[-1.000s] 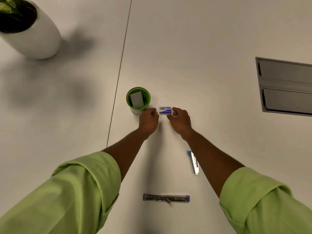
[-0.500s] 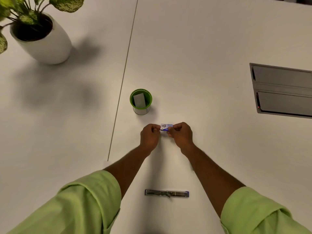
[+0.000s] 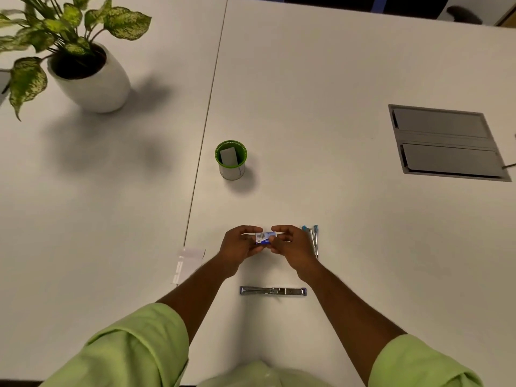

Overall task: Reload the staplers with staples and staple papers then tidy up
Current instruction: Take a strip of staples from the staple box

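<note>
My left hand [image 3: 240, 245] and my right hand [image 3: 290, 243] hold a small blue and white staple box [image 3: 265, 237] between them, just above the white table [image 3: 321, 79]. A metal stapler [image 3: 273, 291], opened out flat, lies crosswise between my forearms, closer to me than the box. A second stapler [image 3: 313, 239] with blue ends lies just right of my right hand. Small white papers [image 3: 186, 262] lie to the left of my left forearm.
A green-rimmed cup [image 3: 231, 159] with a grey card inside stands beyond my hands. A potted plant [image 3: 83, 71] in a white pot is at the far left. A grey cable hatch [image 3: 446, 142] is set into the table at the right.
Both hands have drawn the staple box back from beside the green cup toward me. The view has widened, and the second stapler and the papers are now visible.
</note>
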`<state>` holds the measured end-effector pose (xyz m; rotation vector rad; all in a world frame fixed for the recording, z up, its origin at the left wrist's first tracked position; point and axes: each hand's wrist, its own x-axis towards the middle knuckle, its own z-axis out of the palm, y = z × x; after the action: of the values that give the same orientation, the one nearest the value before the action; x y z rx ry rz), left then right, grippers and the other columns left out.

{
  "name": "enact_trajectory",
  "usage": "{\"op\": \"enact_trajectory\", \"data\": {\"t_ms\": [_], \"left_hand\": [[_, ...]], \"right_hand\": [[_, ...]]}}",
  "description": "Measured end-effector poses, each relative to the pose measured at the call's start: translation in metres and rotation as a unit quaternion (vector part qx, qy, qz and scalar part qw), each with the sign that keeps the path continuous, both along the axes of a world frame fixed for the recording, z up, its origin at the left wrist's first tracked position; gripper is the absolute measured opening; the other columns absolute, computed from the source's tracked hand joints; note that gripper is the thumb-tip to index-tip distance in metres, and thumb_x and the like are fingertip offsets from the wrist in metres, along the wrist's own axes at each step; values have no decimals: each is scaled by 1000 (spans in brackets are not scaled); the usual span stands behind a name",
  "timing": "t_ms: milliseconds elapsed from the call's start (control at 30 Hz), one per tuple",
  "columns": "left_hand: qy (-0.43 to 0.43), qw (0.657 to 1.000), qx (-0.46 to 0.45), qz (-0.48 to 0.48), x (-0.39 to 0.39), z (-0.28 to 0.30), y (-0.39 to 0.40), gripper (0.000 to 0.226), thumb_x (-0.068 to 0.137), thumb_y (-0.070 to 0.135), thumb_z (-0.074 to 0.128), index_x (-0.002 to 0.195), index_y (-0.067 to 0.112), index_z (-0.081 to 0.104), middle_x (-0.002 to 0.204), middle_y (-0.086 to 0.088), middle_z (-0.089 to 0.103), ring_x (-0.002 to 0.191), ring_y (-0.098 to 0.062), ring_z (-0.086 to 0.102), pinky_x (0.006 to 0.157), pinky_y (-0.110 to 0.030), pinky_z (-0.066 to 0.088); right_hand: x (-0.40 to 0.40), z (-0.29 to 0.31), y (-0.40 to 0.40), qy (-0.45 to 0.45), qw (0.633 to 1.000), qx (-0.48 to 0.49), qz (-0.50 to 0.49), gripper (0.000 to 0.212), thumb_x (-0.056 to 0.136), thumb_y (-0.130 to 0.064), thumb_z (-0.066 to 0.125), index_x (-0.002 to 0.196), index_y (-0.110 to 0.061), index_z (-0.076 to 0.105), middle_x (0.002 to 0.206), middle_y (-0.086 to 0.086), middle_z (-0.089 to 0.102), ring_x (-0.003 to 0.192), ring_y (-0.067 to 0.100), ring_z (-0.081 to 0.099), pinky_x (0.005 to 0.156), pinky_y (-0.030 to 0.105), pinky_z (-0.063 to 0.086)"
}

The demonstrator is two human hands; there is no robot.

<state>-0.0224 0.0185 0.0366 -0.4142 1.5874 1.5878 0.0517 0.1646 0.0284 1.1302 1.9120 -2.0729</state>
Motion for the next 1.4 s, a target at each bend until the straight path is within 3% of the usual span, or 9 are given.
{"op": "enact_trajectory", "data": {"t_ms": [200,400,533,700,967,1067,1167,1267,1400], "left_hand": [[13,1000,-7,-2,18,10,-11,21,91,-7,62,110,-1,66,109,-26,70,99,-39,71,92,-43,58],[7,1000,0,16,33,14,-18,14,97,1,56,99,8,68,105,-22,70,92,-33,73,72,-31,63],[-42,997,38,43,38,18,-14,19,103,14,48,108,7,65,111,-23,66,102,-37,69,87,-42,59],[0,999,42,-10,46,20,-16,16,90,4,68,106,4,67,106,-20,71,93,-33,73,79,-36,62],[0,999,34,7,54,18,-20,12,90,-1,66,101,5,66,109,-22,68,98,-37,71,82,-38,62],[-6,999,35,18,55,17,-21,12,90,-2,65,101,3,66,110,-22,68,96,-36,71,78,-35,63],[-7,999,40,22,56,15,-21,15,90,-3,65,105,0,65,113,-25,67,100,-39,70,83,-38,61],[-3,999,36,22,58,14,-21,18,90,-3,66,107,-2,65,114,-26,67,101,-40,70,91,-45,58],[0,999,37,23,61,14,-22,18,89,-3,66,107,-2,65,115,-26,66,101,-40,69,96,-47,55]], "right_hand": [[20,12,-5,9,999,-33,15,26,91,-10,71,116,-6,65,99,16,75,87,26,76,67,26,60],[37,20,-6,5,999,-39,11,14,95,-5,63,109,-5,66,95,13,75,77,22,76,68,24,61],[41,22,-10,4,999,-34,17,10,96,-6,62,103,-11,67,94,10,75,79,20,77,69,24,61],[46,21,-12,-2,1000,-9,15,11,94,-8,66,105,-12,68,102,15,74,86,22,76,72,25,62],[58,21,-12,-6,999,50,1,16,96,-9,63,112,-11,66,102,13,75,82,18,76,70,25,62],[63,24,-14,1,988,151,21,17,94,-13,65,103,-28,66,102,-4,73,81,12,74,75,33,62],[67,26,-16,31,942,325,75,20,89,-21,70,93,-39,63,105,-15,65,81,2,67,71,24,57],[70,25,-19,33,897,422,126,10,84,-36,74,90,-36,65,104,-17,59,82,0,62,64,20,52],[72,22,-22,11,873,467,138,19,80,-43,78,91,-30,69,102,-15,58,80,5,60,62,19,50]]}}
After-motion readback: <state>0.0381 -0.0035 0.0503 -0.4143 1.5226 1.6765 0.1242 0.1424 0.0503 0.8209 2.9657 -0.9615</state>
